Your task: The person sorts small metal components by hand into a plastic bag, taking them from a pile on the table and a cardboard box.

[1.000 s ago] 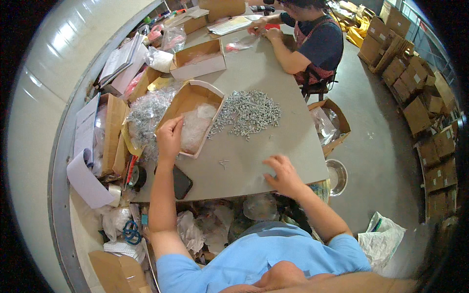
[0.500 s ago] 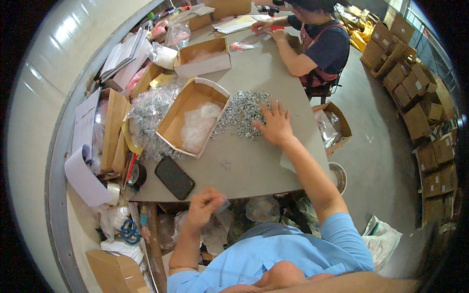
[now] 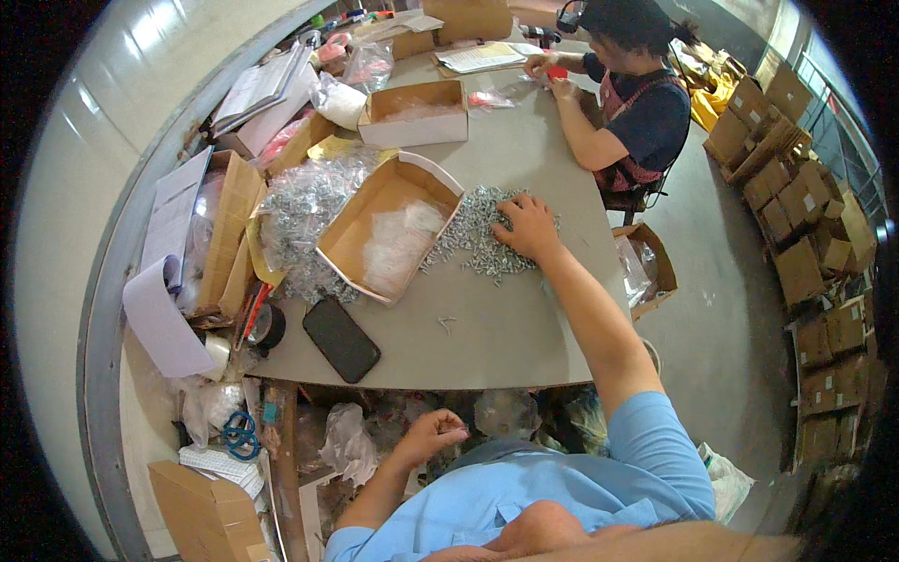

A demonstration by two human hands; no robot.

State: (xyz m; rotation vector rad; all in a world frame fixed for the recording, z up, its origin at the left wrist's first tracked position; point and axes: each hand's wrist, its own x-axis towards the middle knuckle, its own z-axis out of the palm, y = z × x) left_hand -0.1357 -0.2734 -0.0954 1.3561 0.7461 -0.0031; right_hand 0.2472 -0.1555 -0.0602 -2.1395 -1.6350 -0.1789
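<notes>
A heap of small silvery screws [image 3: 485, 245] lies on the grey table [image 3: 506, 323]. My right hand [image 3: 530, 229] is on the heap's right side, fingers curled down among the screws; how many it grips is hidden. Just below the table's front edge, close to my body, my left hand [image 3: 433, 436] is closed in a pinch, and what it holds is too small to make out. An open cardboard box [image 3: 348, 229] with small clear plastic bags [image 3: 401, 251] in it stands left of the heap. Two or three loose screws [image 3: 447, 324] lie apart, nearer me.
A black phone [image 3: 341, 340] lies near the front edge. Bags of screws [image 3: 314, 211] crowd the left side, with papers and cartons beyond. Across the table sits a co-worker [image 3: 637, 112] with both hands on small items. A carton [image 3: 655, 272] stands beside the table's right edge.
My right hand's fingers have gone from spread to curled on the screws. My left hand has dropped toward my body, below the table edge; the clear film at its fingertips no longer shows plainly.
</notes>
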